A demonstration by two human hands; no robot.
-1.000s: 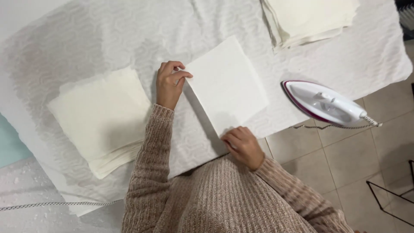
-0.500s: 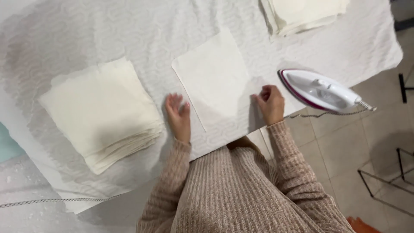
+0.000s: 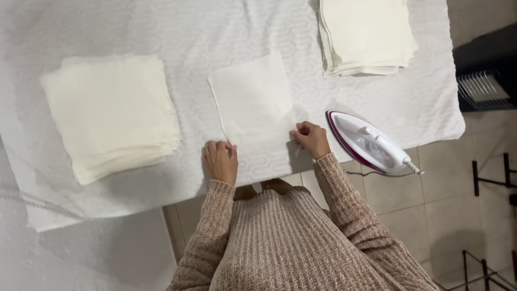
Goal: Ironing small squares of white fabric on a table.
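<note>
Your counter [image 3: 215,32] wears a white textured cover. On it lie a thick stack of cream cloths [image 3: 110,113] at the left, a single white square cloth [image 3: 252,99] in the middle, another cream stack [image 3: 366,35] far right, and a white-and-magenta iron [image 3: 369,143] near right.

A square white cloth napkin [image 3: 253,102] lies flat on the white-covered bench [image 3: 215,32], slightly turned. Its near corners sit under the fingers of both hands.
</note>
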